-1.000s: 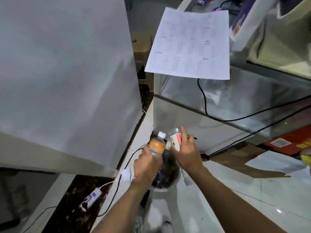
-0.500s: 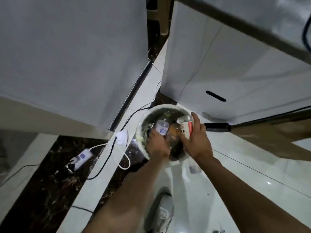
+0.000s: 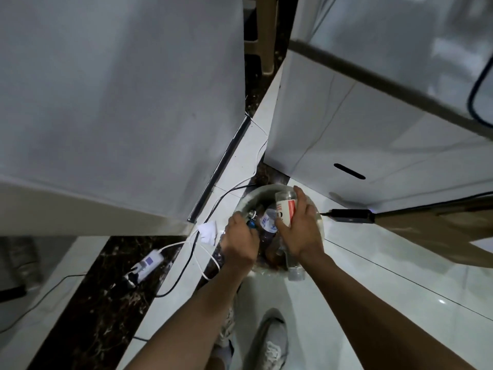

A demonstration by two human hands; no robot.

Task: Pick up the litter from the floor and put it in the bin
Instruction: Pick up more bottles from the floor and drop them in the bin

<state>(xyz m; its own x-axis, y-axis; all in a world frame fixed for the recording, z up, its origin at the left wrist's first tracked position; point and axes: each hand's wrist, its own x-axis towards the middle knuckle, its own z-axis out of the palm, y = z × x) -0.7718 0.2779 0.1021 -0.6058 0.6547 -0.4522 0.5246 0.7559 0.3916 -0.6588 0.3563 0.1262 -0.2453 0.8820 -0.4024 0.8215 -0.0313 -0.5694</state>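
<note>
A round white-rimmed bin (image 3: 246, 200) stands on the floor between two white cabinets, with a blue-labelled bottle (image 3: 267, 222) and other dark litter inside. My right hand (image 3: 300, 233) grips a clear bottle with a red and white label (image 3: 286, 208) over the bin's right half. The bottle's other end (image 3: 295, 272) sticks out below my wrist at the near rim. My left hand (image 3: 240, 237) is low over the bin's left side, fingers curled down. A brownish bottle (image 3: 272, 253) lies between my hands; whether my left hand still grips it is hidden.
A white cabinet (image 3: 120, 102) rises on the left and another (image 3: 373, 129) on the right. A white power strip (image 3: 146, 265), white and black cables (image 3: 186, 268) and a white lump (image 3: 209, 231) lie left of the bin. A black adapter (image 3: 346, 216) lies right. My shoe (image 3: 270, 340) is below.
Both hands came down from chest height to the bin with their bottles. My left hand has since sunk lower into the bin, and the brownish bottle now lies among the litter.
</note>
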